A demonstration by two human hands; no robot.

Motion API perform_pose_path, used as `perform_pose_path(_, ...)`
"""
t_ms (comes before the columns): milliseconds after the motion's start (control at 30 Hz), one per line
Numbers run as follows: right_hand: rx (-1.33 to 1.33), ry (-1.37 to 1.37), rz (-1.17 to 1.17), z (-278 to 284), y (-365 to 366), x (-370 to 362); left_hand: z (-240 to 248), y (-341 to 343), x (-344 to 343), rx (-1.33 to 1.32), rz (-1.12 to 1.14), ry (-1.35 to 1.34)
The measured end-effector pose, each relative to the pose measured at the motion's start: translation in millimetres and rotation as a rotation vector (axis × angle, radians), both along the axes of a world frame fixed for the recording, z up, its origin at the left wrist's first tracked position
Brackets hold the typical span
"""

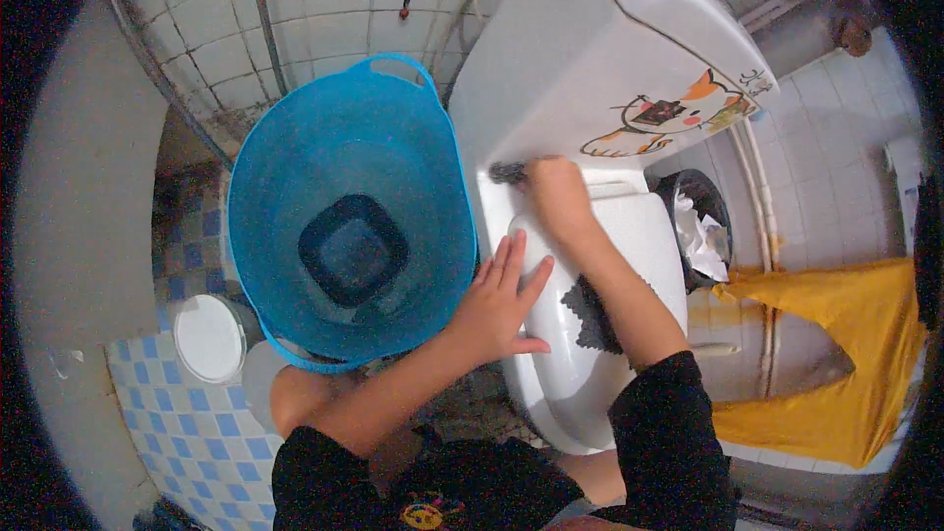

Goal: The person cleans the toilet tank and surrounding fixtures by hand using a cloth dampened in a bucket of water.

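Note:
My right hand (559, 199) is closed around a small dark grey scrubber (508, 173), most of it hidden by the fingers. It presses at the corner where the cistern (560, 69) of the white toilet (551, 388) meets the seat. Lower down, my left hand (503, 305) lies with fingers spread at the near left side of the lid, holding nothing. A dark, jagged-edged patch (588, 320) is on the lid under my right forearm; whether it is a cloth or a sticker I cannot tell. A cartoon cat decal (678, 118) decorates the cistern front.
A large blue tub (258, 226), apparently with water in it, stands close left of the toilet. Beside it is a white-lidded bucket (209, 338). To the right are a black bin (723, 199) with crumpled paper and a yellow cloth (865, 383). Tiled walls (324, 5) enclose the space.

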State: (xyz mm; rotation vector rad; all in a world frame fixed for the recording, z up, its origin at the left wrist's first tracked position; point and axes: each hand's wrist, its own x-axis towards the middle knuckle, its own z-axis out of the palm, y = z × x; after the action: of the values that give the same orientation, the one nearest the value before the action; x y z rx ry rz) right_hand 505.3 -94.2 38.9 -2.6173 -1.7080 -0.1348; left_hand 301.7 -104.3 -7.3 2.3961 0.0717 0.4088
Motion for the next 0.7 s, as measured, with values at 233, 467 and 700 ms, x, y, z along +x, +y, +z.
perform_pose_path(233,-0.034,-0.087,0.051,-0.5,18.2,-18.9,5.4,7.4,0.2,0.022,0.000,-0.004)
perform_pose_path(467,-0.084,-0.061,-0.184,22.7,-41.0,78.6,11.7,7.1,-2.2,-0.012,-0.007,-0.016)
perform_pose_path(700,-0.010,-0.069,-0.038,12.4,-10.5,14.2,3.8,-0.8,0.9,0.004,-0.001,0.016)
